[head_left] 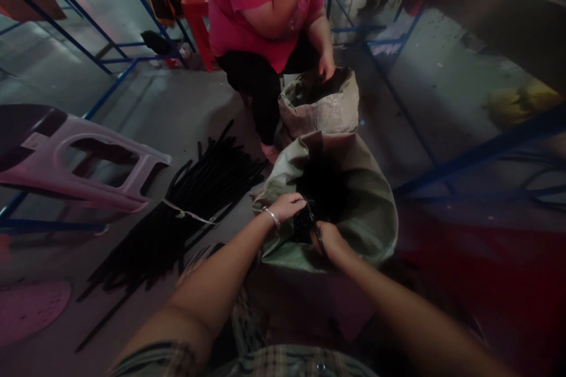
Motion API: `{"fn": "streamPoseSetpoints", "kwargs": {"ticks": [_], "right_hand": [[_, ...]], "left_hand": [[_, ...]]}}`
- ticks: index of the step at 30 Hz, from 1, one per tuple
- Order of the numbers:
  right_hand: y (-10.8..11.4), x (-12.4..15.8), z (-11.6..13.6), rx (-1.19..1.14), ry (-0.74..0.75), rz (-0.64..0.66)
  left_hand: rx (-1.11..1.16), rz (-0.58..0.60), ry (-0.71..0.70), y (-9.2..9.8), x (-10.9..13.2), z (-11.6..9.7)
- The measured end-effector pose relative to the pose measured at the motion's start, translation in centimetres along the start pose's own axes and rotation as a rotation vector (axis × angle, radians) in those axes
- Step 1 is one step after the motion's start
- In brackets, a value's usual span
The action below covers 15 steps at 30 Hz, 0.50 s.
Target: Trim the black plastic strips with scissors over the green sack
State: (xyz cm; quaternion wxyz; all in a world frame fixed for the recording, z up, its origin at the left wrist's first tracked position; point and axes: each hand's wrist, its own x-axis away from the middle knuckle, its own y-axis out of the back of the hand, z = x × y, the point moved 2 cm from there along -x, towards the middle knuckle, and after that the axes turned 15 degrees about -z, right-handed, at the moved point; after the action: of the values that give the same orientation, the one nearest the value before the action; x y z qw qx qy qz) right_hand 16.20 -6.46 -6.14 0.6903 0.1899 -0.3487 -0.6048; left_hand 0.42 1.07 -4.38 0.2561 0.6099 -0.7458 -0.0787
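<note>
My right hand (332,242) is closed round dark-handled scissors (317,232), which point up and to the left over the open mouth of a green-grey woven sack (374,212). Close to the blades, my left hand (288,207), with a bangle at the wrist, is closed in a pinch at the sack's left side. What it pinches is too dark to make out. Inside the sack lies a dark mass of black pieces (303,225), mostly lost in shadow. To the left, a bundle of long black tubes or strips (163,235) lies on the floor, bound with a pale tie (188,212).
Opposite me sits a person in a pink shirt (247,6), one hand at a second, paler sack (325,115). A pink-grey plastic stool (106,182) lies at the left. Blue metal table frames (486,150) stand on both sides, and a red stool (197,26) is behind.
</note>
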Motion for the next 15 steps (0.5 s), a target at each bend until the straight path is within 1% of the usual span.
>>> {"fn": "streamPoseSetpoints", "kwargs": {"ticks": [4, 10, 12, 15], "right_hand": [[0.0, 0.0, 0.0, -0.008, -0.018, -0.006], [0.7, -0.4, 0.1, -0.067, -0.019, -0.038], [0.9, -0.7, 0.0, -0.066, -0.023, -0.061], [1.2, -0.9, -0.1, -0.035, -0.001, -0.083]], "left_hand": [[-0.009, -0.006, 0.002, 0.0, 0.0, -0.3], [-0.023, -0.016, -0.002, 0.1, 0.1, -0.4], [-0.007, -0.021, -0.004, 0.3, 0.1, -0.4], [0.056, 0.009, 0.031, 0.8, 0.3, -0.7]]}}
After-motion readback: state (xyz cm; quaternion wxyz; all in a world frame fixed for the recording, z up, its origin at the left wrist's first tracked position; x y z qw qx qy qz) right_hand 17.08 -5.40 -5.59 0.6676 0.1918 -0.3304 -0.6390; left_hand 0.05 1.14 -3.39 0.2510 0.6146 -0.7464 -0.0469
